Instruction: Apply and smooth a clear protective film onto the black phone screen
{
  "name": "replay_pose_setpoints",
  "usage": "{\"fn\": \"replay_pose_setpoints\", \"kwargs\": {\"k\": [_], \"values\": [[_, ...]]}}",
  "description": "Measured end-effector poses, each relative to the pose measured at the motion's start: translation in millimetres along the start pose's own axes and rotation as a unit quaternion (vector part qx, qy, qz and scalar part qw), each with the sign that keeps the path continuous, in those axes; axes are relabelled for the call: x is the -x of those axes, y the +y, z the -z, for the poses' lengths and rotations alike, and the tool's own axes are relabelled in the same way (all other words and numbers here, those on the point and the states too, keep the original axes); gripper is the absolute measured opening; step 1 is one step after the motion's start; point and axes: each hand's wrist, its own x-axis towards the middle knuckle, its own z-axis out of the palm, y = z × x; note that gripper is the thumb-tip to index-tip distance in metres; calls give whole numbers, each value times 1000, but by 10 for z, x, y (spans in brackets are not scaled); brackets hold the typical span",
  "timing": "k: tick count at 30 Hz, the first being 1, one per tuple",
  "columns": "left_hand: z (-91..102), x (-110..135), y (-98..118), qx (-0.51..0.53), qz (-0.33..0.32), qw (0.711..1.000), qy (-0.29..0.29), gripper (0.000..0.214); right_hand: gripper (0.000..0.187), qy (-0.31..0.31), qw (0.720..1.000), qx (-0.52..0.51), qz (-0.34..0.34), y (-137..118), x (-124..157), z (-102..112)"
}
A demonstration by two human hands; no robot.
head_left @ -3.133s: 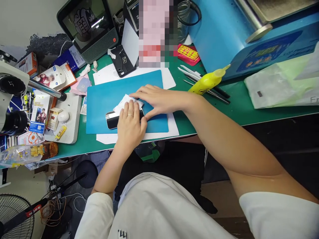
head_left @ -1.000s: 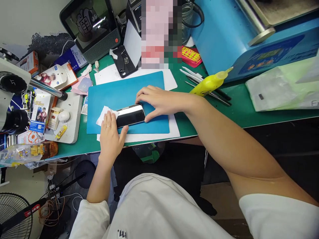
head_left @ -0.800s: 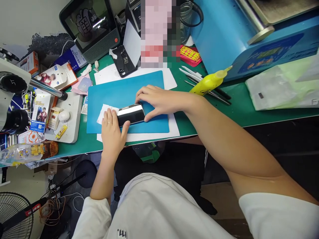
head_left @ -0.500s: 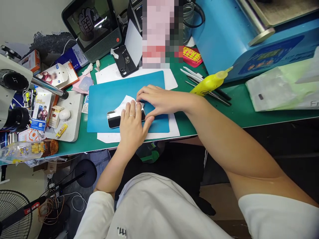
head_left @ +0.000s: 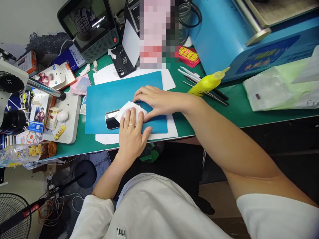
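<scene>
A phone (head_left: 112, 125) with a shiny dark face lies on the blue mat (head_left: 99, 96). A white wipe (head_left: 127, 107) covers much of its middle. My left hand (head_left: 131, 132), a ring on one finger, lies flat with fingertips on the wipe and thumb spread out. At the phone's right end my right hand (head_left: 159, 101) is curved, thumb on the near side and fingers on the far side, gripping its edges. The right end of the phone is mostly hidden by the wipe and my hands.
White paper (head_left: 171, 126) lies under the mat. Behind are a black phone part (head_left: 122, 61) and a smart display (head_left: 87, 25). Right stand a yellow squeeze bottle (head_left: 206, 83), tweezers-like tools, a blue machine (head_left: 219, 43) and a tissue pack (head_left: 274, 88). Boxes and a microscope stand (head_left: 47, 88) are left.
The wipe has been drawn toward me and now covers more of the phone's middle. My left hand has slid slightly nearer my body. My right hand stays at the phone's right end.
</scene>
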Motion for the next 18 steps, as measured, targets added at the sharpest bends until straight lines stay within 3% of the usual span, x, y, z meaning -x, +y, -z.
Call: {"fn": "replay_pose_setpoints", "kwargs": {"k": [9,18], "values": [[37,262,-145,12,-9,1000,2,56,84,-5,1000,-4,-9,-6,14,1],[187,541,-520,-11,63,997,33,56,86,-14,999,-11,-28,-42,7,27]]}}
